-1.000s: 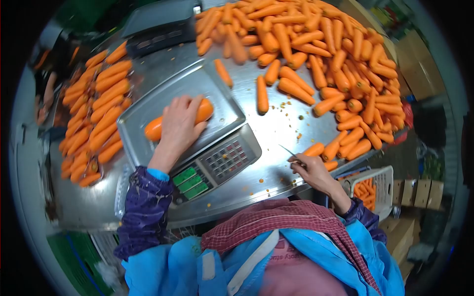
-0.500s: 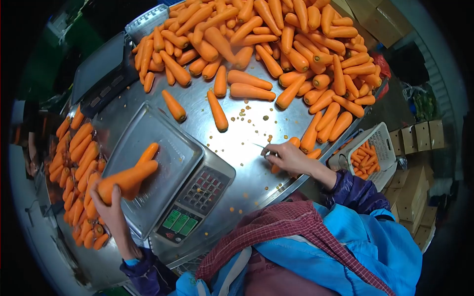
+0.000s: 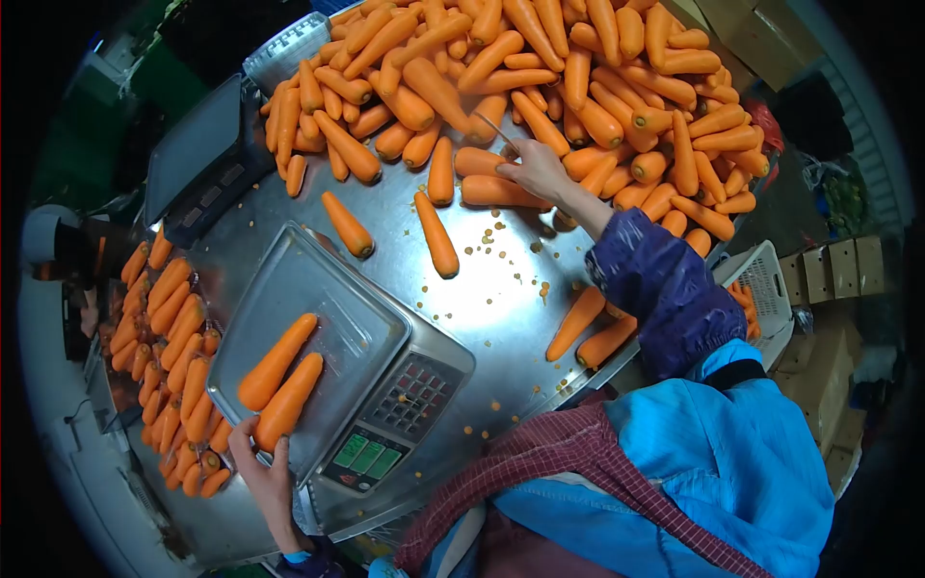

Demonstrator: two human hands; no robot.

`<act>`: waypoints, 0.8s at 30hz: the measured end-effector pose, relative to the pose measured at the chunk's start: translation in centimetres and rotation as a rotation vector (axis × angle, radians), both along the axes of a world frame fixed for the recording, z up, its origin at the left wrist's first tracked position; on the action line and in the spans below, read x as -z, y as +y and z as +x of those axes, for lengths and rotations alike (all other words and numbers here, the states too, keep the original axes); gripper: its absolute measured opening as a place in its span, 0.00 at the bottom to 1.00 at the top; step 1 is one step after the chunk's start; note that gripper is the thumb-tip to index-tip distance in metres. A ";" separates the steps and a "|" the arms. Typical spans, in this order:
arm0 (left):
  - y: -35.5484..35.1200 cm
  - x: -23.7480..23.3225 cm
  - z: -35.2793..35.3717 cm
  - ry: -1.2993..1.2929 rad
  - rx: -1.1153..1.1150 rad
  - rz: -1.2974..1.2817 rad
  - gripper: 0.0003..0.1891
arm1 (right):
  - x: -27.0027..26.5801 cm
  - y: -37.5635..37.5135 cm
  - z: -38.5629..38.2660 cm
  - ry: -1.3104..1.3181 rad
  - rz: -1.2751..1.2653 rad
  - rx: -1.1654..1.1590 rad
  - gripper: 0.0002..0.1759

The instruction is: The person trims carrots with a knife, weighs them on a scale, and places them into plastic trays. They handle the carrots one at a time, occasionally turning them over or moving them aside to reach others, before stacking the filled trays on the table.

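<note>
Two carrots lie side by side on the metal pan (image 3: 337,289) of a digital scale: an upper carrot (image 3: 277,364) and a lower carrot (image 3: 294,400). My left hand (image 3: 265,477) has its thumb and fingers around the thick end of the lower carrot, at the pan's near left edge. My right hand (image 3: 540,173) is closed around a small knife (image 3: 498,132), its thin blade pointing up and left over the carrot heap. Beneath that hand lies a large carrot (image 3: 501,193) on the steel table, partly covered by the fingers.
A big carrot heap (image 3: 617,116) covers the far side of the steel table (image 3: 385,241). Bagged carrots (image 3: 178,337) lie left of the scale. A second, dark scale (image 3: 198,144) stands at the upper left. Carrot trimmings (image 3: 496,250) dot the table; a white crate (image 3: 766,294) stands at right.
My left hand has lowered the carrots onto the scale pan. My right hand has moved away from the table's near edge, up to the carrot heap, with the knife still in it.
</note>
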State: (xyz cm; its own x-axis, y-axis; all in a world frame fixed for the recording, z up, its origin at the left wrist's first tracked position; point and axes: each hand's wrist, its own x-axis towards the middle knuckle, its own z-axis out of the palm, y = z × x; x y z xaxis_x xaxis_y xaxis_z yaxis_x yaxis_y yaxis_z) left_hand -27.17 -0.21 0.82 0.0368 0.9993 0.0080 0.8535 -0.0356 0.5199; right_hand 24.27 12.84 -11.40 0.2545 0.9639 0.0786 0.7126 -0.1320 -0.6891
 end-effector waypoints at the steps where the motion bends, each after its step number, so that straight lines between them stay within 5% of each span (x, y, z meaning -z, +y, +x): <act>1: 0.0 -0.1 0.2 0.019 0.005 0.031 0.19 | -0.1 1.0 -0.2 -0.071 -0.023 -0.030 0.18; 5: 0.1 -0.7 1.1 0.052 0.012 0.117 0.16 | 2.6 3.9 -0.5 -0.299 -0.089 -0.109 0.21; 11: 0.2 -1.6 3.2 -0.056 0.025 0.173 0.12 | -2.2 2.3 0.4 -0.147 -0.096 -0.353 0.26; 13: 0.2 -1.5 4.8 -0.120 0.024 0.197 0.13 | -4.4 0.0 -1.0 0.338 0.223 -0.424 0.25; 14: 0.4 -1.4 6.0 -0.304 0.002 0.142 0.14 | -6.5 -1.7 -1.9 0.335 0.219 -0.431 0.25; 16: 1.0 -1.1 8.7 -0.532 0.028 0.058 0.17 | -10.2 -4.8 -4.0 0.795 -0.074 -0.334 0.32; 24: 1.2 -1.3 21.3 -0.777 0.412 -0.022 0.36 | -12.3 -12.5 -10.7 0.869 -0.243 -0.583 0.34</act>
